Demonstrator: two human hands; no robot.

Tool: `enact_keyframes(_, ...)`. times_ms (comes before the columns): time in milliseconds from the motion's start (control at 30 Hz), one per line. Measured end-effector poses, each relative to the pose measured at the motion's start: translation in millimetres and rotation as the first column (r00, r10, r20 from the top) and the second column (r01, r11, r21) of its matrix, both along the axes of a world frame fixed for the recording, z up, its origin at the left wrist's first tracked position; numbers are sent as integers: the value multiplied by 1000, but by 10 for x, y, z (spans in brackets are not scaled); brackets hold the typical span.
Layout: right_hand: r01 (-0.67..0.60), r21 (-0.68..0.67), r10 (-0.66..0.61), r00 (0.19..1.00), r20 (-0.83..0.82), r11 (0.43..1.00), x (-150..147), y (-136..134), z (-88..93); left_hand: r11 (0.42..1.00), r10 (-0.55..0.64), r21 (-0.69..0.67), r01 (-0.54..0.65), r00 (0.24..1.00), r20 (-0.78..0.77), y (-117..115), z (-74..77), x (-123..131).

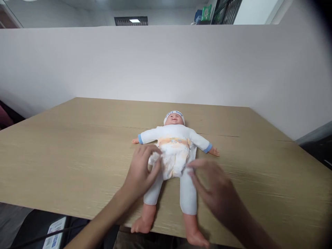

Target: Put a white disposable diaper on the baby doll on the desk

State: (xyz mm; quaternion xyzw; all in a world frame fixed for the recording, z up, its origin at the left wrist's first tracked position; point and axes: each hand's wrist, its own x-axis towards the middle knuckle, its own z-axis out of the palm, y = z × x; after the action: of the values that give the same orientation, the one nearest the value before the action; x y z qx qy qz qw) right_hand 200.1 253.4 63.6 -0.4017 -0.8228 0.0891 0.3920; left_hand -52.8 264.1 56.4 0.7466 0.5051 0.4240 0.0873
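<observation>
A baby doll [176, 130] lies on its back with its head at the far end, arms spread and feet near the table's front edge. It wears a white suit with blue cuffs, a white headband with lettering and a white diaper [173, 157] with an orange waistband. At the diaper's left side, my left hand [141, 169] has its thumb and fingers closed on the edge by the leg opening. My right hand [214, 185], blurred by motion, is over the doll's other thigh. Its thumb and index tips are close together beside the diaper's right edge; contact is unclear.
The doll rests on a wide tan table [90, 148] with thin cracks across its top. A white partition wall [155, 62] rises behind it. Below the front left edge are a dark box with a white label [54, 233] and a black cable.
</observation>
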Motion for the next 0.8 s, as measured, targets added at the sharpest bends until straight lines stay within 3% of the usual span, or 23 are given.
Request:
enact_keyframes(67, -195, -71, 199, 978, 57, 978, -112, -283, -26, 998, -21, -67, 19, 999, -42, -256, -66, 95)
enact_keyframes(133, -232, -155, 251, 961, 115, 960, -157, -414, -129, 989, -26, -150, 13, 996, -90, -384, -179, 131)
enact_keyframes(233, -138, -240, 175, 974, 142, 961, -80, -361, -316, 976, -15, -217, -12, 993, -121, -379, -324, 95)
enact_keyframes(333, -31, -244, 58, 993, 104, 969, 28, -205, -428, 970, -32, -245, 3, 993, -118, -318, -359, 27)
enact_keyframes(467, 76, -221, -57, 994, 92, 972, -11, -131, -457, 968, -57, -248, 42, 997, -56, -315, -337, -17)
enact_keyframes(800, 158, -241, -151, 987, 46, 958, -199, -64, -497, 978, -76, -198, 63, 995, -62, -328, -375, -33)
